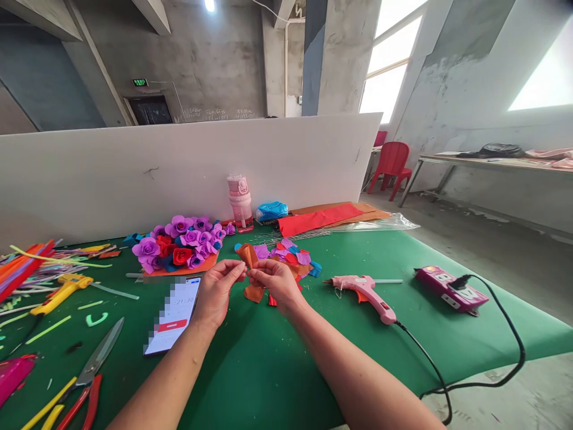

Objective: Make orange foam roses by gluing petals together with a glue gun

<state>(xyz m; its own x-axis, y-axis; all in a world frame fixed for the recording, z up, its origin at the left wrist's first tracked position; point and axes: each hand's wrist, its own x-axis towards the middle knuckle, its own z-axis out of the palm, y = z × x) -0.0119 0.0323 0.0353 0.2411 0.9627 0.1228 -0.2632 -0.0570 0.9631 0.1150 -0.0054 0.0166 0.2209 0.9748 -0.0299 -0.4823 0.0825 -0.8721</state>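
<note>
Both hands meet above the middle of the green table. My left hand (218, 294) is closed, thumb and finger pinched at the base of a brown paper piece (248, 255). Pressed close beside it, my right hand (278, 282) pinches the same base from the other side. The brown piece stands upright, curled, above the fingertips. Another brown piece (253, 293) shows just under the hands. Behind my right hand lies a loose pile of purple, red, blue and brown petals (303, 258). Purple, red and blue paper flowers (181, 257) are massed at the left.
A phone (174, 316) lies by my left forearm. Scissors (101, 352), a yellow glue gun (67, 291) and coloured strips (27, 272) are left. A pink glue gun (364, 291) and corded power box (447, 288) are right. A pink bottle (240, 206) and red sheet (317, 220) stand farther back.
</note>
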